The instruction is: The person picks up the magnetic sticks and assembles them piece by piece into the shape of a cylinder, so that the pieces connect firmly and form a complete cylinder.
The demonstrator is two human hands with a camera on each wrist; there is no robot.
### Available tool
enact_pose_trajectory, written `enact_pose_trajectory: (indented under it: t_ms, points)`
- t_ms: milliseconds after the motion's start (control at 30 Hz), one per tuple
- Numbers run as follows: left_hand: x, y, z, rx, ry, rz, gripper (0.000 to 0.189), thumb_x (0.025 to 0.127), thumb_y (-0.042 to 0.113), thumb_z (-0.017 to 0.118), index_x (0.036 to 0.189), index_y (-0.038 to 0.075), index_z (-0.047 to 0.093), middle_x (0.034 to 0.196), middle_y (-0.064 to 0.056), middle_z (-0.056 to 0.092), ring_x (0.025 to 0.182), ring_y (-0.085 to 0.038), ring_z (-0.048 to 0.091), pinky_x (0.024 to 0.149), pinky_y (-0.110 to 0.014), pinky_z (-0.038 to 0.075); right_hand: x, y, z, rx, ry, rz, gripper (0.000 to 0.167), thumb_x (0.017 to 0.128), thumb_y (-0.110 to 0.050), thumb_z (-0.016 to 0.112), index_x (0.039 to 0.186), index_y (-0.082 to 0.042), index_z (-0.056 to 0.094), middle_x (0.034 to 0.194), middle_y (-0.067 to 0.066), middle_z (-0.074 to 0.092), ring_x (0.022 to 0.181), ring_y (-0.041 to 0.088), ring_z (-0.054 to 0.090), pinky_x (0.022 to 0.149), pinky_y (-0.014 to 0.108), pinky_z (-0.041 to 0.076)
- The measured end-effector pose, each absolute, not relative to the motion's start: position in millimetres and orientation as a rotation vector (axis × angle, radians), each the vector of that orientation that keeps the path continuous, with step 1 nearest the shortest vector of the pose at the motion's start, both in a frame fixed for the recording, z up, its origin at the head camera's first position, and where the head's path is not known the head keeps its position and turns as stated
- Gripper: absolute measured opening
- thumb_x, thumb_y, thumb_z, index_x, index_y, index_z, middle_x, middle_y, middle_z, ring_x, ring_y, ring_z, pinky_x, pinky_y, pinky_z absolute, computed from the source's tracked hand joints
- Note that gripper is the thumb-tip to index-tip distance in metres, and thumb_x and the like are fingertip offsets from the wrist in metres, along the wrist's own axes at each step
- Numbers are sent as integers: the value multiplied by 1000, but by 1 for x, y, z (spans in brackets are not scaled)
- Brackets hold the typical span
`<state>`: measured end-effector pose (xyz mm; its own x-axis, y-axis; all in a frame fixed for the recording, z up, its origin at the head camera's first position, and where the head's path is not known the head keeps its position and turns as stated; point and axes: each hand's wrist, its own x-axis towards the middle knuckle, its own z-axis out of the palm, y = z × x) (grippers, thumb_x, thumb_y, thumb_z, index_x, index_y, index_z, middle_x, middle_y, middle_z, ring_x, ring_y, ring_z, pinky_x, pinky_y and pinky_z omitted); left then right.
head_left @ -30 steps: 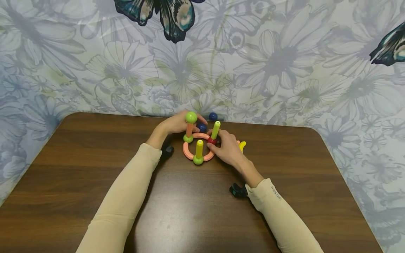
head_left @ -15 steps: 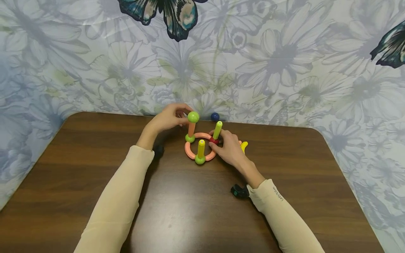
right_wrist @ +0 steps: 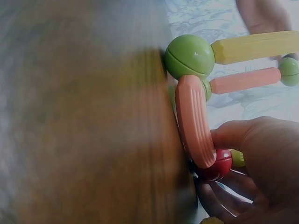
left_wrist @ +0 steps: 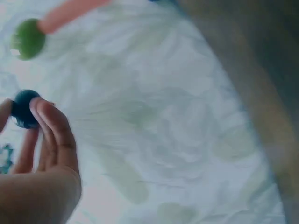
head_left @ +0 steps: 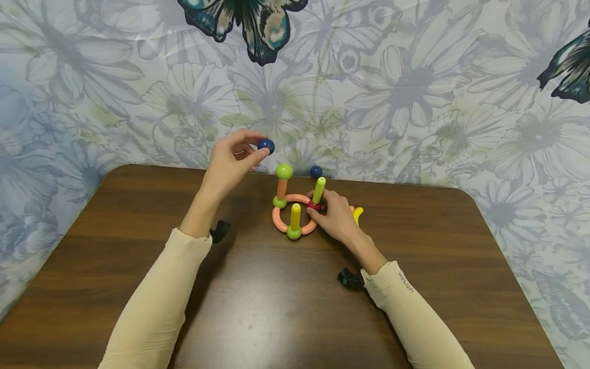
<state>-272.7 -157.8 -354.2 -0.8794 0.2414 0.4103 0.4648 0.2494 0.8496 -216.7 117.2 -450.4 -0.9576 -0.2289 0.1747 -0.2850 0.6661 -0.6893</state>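
My left hand (head_left: 230, 159) pinches a dark blue ball (head_left: 266, 146) between thumb and fingertips, raised above the far table edge; the left wrist view shows the same blue ball (left_wrist: 25, 108). On the table stands a ring of curved salmon rods (head_left: 279, 221) joined by balls. Upright on it are a salmon rod (head_left: 281, 189) topped by a green ball (head_left: 284, 171), a yellow rod (head_left: 295, 217) on a green ball (head_left: 294, 233), and a lime rod (head_left: 319, 190) on a red ball (head_left: 314, 205). My right hand (head_left: 338, 218) grips the red ball at the ring's right side.
A second blue ball (head_left: 316, 171) lies at the table's back edge, behind the ring. Just right of my right hand, a curved yellow piece (head_left: 357, 214) shows. A flowered cloth (head_left: 392, 102) hangs behind the wooden table (head_left: 276, 307).
My left hand has moved from behind the ring up and to the left, carrying the blue ball with it. My right hand keeps its hold on the red ball.
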Motion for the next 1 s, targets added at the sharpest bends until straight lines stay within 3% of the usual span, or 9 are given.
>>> enact_pose_trajectory:
  t_ms: [167, 367, 500, 800, 1000]
  points:
    - [-246, -152, -337, -991, -2301, -1626, 30, 93, 7, 80, 123, 10, 75, 98, -6, 75, 70, -20, 65, 62, -25, 54, -217, 116, -450, 472, -2789, 1217, 31, 96, -16, 79, 125, -11, 70, 112, 5, 73, 100, 23, 71, 87, 42, 58]
    - [-229, -144, -330, -1301, -2436, -1438, 28, 93, 19, 83, 120, 19, 75, 77, 3, 69, 61, -12, 63, 59, -31, 56, -218, 114, -449, 485, -2789, 1177, 29, 96, -17, 79, 122, -10, 70, 109, 6, 73, 102, 26, 70, 89, 44, 57]
    - [-228, -141, -330, -1397, -2564, -1316, 27, 93, 22, 83, 120, 19, 75, 81, 5, 68, 68, -10, 64, 64, -29, 57, -217, 115, -450, 462, -2799, 1111, 31, 95, -19, 79, 124, -11, 71, 108, 8, 71, 104, 29, 68, 92, 46, 56]
    - [-227, -134, -331, -1506, -2631, -1252, 25, 95, 26, 80, 120, 21, 75, 91, 12, 70, 77, -9, 63, 61, -31, 53, -215, 118, -451, 474, -2773, 1124, 32, 95, -19, 79, 126, -11, 70, 111, 11, 71, 102, 28, 71, 90, 45, 58]
    - [-227, -136, -331, -1374, -2562, -1395, 19, 98, 27, 78, 115, 21, 76, 87, 7, 72, 68, -11, 65, 59, -33, 57, -215, 117, -452, 464, -2779, 1118, 32, 95, -20, 79, 124, -11, 70, 110, 10, 71, 102, 28, 70, 91, 46, 57]
